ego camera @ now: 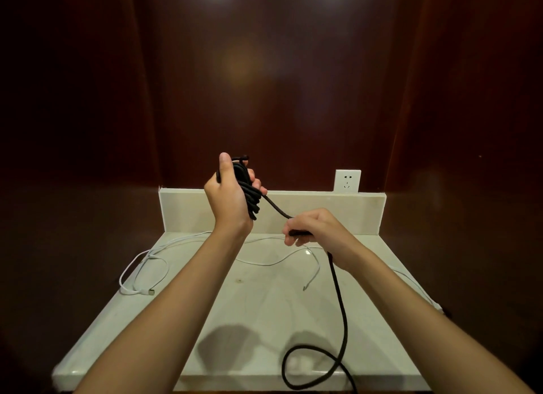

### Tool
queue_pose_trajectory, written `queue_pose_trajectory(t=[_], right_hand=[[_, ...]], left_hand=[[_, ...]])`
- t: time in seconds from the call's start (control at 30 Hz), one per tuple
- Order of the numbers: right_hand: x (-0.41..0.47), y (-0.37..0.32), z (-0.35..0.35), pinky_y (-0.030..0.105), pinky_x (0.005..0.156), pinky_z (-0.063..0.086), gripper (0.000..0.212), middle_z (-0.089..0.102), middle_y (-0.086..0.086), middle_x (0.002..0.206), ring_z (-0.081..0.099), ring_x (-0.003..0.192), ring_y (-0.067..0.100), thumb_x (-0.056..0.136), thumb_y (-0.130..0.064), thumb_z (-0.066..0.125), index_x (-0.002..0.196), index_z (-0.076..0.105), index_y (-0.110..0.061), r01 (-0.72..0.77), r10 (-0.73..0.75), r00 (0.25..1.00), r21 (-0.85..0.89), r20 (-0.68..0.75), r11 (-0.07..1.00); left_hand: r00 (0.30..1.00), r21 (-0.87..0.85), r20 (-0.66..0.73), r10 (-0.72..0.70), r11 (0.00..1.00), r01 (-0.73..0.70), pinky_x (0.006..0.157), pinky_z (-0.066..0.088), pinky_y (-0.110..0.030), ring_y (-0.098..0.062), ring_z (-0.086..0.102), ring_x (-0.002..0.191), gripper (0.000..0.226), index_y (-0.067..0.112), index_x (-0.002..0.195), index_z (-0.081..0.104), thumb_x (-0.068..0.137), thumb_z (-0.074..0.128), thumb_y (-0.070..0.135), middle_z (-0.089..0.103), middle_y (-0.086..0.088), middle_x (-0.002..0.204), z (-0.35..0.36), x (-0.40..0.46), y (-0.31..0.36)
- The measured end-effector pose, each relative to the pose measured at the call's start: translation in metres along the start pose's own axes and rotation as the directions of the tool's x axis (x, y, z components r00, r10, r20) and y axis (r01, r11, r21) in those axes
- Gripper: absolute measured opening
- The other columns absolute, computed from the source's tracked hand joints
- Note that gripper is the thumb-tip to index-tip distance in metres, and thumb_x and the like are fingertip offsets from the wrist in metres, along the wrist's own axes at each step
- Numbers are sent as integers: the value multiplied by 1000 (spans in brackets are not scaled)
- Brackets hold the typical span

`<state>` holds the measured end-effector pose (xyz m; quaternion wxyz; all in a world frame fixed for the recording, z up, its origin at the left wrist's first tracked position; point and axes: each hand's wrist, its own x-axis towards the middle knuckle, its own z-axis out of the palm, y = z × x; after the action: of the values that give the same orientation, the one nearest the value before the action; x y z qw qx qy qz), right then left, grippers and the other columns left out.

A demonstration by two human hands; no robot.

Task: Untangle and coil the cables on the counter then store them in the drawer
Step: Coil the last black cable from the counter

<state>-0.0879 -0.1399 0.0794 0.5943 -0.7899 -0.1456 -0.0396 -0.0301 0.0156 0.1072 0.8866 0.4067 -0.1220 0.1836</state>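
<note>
On the counter (264,305) our white cables (141,273) are sprawled loose, so those are left, drawer too. The black cable (340,299) is maybe half coiled: left hand (227,193) grips the bundle, right hand (316,227) pinches the trailing length.

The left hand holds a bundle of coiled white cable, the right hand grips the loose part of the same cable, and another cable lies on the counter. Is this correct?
Not quite. In the head view the coiled cable in the left hand is black, not white. The right hand does grip its loose part, and it is the white cable that lies on the counter.
</note>
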Motion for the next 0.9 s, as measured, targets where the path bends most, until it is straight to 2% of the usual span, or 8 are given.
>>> queue_pose_trajectory(t=[0.07, 0.2, 0.33, 0.47, 0.6, 0.7, 0.83, 0.9], right_hand=[[1, 0, -4, 23, 81, 51, 23, 76, 9, 85, 71, 85, 11, 82, -27, 61, 91, 74, -9, -22, 21, 999, 13, 43, 1000], [3, -1, -13, 18, 100, 37, 22, 71, -2, 118, 63, 111, -1, 94, -13, 57, 97, 79, -12, -38, 57, 994, -187, 97, 982], [9, 7, -18, 24, 109, 37, 23, 69, -4, 124, 57, 121, 0, 97, -13, 55, 106, 76, -17, -15, 40, 995, -257, 92, 966], [12, 7, -20, 29, 102, 44, 23, 71, -2, 114, 62, 113, 10, 98, -10, 55, 110, 73, -18, -14, 15, 1000, -326, 2, 945], [14, 8, -20, 16, 84, 39, 25, 69, 0, 105, 58, 103, 12, 91, -12, 66, 113, 75, -21, 51, -196, 965, -606, -174, 793], [13, 8, -19, 9, 75, 38, 23, 74, -2, 99, 57, 91, 6, 88, -16, 72, 110, 77, -19, 44, -339, 888, -677, -310, 735], [17, 11, -13, 30, 85, 52, 17, 75, -1, 96, 68, 92, 14, 95, -14, 60, 105, 72, -16, -23, -256, 914, -669, -316, 743], [19, 14, -12, 27, 83, 52, 14, 74, -2, 92, 68, 91, 14, 95, -12, 55, 100, 67, -16, -44, -182, 934, -607, -306, 794]], left_hand=[[1000, 3, -17, -1, 1000, 1, 50, 47, -32, -19, 49, 52, 44, 1, 98, 59, 107, 42, 41, 52, -8, 68, -3, 4, 0], [998, 8, -40, -43, 999, 43, 49, 47, -31, -19, 49, 52, 45, 1, 97, 59, 107, 42, 42, 52, -8, 67, -8, 10, -2], [994, 13, -12, -110, 994, 110, 49, 46, -31, -19, 48, 52, 48, 0, 98, 60, 106, 43, 44, 53, -7, 66, -11, 14, -3], [991, 65, 39, -127, 990, 124, 50, 45, -31, -20, 49, 52, 49, -3, 101, 60, 106, 44, 44, 53, -8, 66, -9, 17, -1], [986, 68, 51, -158, 986, 155, 52, 44, -32, -20, 49, 53, 50, -3, 103, 60, 106, 43, 45, 53, -8, 66, -7, 18, 1], [980, 65, 44, -195, 979, 192, 52, 45, -32, -20, 49, 53, 50, -1, 102, 60, 106, 43, 46, 53, -8, 68, -6, 16, 1], [976, 61, 51, -212, 976, 209, 50, 46, -31, -19, 50, 53, 51, -1, 102, 60, 105, 43, 47, 53, -8, 68, -2, 13, 1], [976, 67, 74, -205, 978, 200, 49, 46, -31, -19, 49, 52, 51, -1, 102, 60, 106, 43, 46, 53, -8, 68, 1, 12, 3]])
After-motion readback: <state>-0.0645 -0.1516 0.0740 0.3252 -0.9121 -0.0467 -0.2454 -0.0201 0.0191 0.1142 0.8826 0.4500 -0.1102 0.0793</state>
